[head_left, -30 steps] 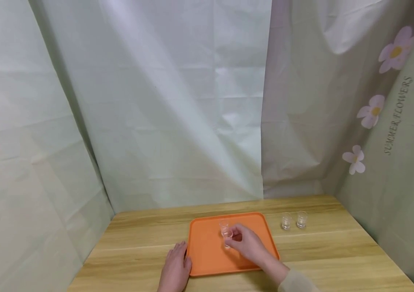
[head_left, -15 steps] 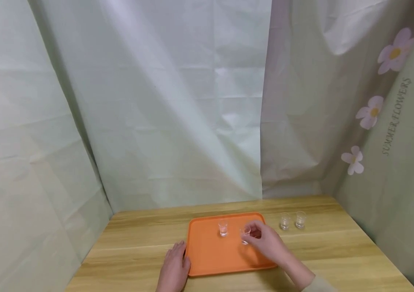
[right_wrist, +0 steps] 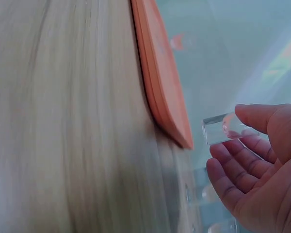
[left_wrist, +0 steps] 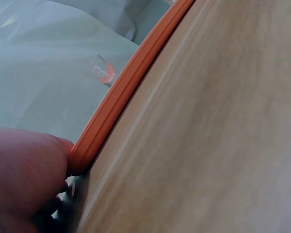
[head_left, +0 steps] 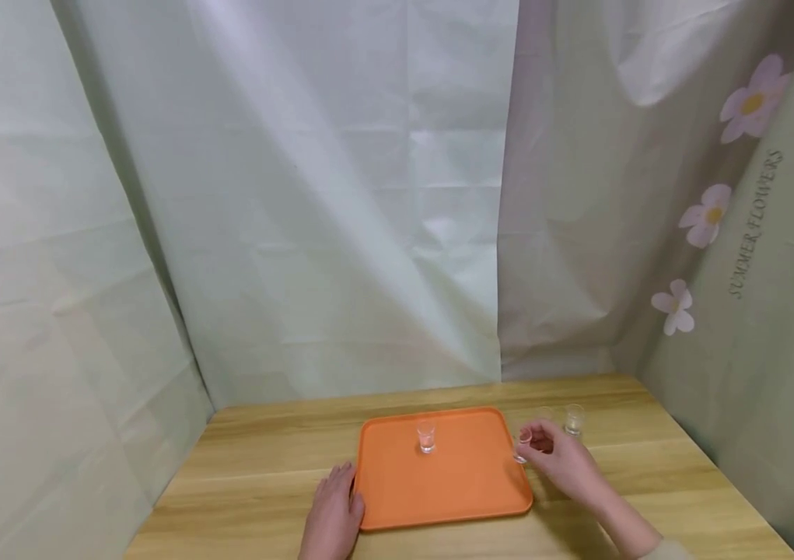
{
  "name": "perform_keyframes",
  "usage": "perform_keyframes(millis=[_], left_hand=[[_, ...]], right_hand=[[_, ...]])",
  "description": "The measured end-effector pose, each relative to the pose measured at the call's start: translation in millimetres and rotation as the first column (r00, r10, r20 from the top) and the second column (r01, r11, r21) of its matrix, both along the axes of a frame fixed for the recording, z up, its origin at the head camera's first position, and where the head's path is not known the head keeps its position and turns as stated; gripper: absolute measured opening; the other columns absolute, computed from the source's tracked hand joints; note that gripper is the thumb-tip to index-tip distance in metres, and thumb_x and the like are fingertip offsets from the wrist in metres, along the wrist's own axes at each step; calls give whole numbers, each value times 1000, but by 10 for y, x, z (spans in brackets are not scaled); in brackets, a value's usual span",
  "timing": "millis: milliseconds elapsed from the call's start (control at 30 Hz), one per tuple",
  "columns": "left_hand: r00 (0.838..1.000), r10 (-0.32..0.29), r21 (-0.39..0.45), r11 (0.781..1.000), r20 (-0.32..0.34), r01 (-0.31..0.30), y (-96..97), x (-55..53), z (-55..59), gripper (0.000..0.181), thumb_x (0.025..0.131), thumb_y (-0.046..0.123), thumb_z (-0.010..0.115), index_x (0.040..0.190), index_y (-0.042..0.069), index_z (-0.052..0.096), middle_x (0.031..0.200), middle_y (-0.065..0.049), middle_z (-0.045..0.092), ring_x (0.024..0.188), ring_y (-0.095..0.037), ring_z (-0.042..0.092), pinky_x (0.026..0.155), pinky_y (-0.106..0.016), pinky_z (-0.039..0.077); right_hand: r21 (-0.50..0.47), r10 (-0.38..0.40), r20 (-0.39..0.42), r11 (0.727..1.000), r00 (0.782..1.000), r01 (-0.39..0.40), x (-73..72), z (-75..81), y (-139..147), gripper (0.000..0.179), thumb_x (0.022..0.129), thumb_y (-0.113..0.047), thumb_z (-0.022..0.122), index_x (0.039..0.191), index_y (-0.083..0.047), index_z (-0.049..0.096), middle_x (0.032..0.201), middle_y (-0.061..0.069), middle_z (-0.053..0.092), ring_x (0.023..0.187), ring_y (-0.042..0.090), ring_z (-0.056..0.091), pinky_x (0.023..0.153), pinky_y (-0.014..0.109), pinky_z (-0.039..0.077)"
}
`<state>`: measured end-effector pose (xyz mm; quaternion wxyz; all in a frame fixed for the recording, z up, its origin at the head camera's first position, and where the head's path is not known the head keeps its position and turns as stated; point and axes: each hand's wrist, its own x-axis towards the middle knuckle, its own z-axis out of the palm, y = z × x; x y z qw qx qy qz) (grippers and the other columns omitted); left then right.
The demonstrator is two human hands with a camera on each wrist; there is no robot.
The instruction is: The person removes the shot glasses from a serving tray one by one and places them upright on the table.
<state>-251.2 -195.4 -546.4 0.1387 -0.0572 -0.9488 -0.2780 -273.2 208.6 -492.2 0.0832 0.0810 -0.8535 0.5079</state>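
Note:
My right hand (head_left: pixel 564 460) pinches a small clear shot glass (right_wrist: pixel 228 127) between thumb and fingers, over the right edge of the orange tray (head_left: pixel 397 490). In the right wrist view the glass is up off the surface, its thick base pointing away from the palm. Another shot glass (head_left: pixel 426 438) stands upright on the tray, toward the back. My left hand (head_left: pixel 332 509) rests at the tray's left edge, its thumb against the rim; in the left wrist view the hand (left_wrist: pixel 29 170) touches the tray's corner.
Two more shot glasses stand on the wooden table (head_left: pixel 257 467) right of the tray; the farther-right glass (head_left: pixel 575 420) shows plainly, the other is partly hidden behind my right hand. Pale curtains (head_left: pixel 341 233) enclose the table at the back and sides.
My right hand has carried the pinched shot glass rightward, from beside the standing glass on the tray to the tray's right edge. The left hand has stayed at the left rim.

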Motion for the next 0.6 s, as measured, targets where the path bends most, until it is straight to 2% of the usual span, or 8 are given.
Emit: perform_keyframes(millis=[233,600], left_hand=[[1000,1,3,1000,3,-1,14,-19,-21,45,99,3,69,140,-13,65,147,-32,63,144,-54,53,124,-68,38],[1000,-1,-6,1000,-15,1,-7,-35,-36,44,99,3,69,140,-12,65,147,-32,63,144,-54,53,124,-68,38]], right_hand=[[29,-29,-12,999,999,30,17,-51,229,26,98,-12,85,119,-1,72,106,4,75,95,13,73,82,24,62],[99,-67,-27,993,997,69,-6,-109,472,26,97,-14,86,115,-1,72,105,3,75,95,16,74,81,26,62]])
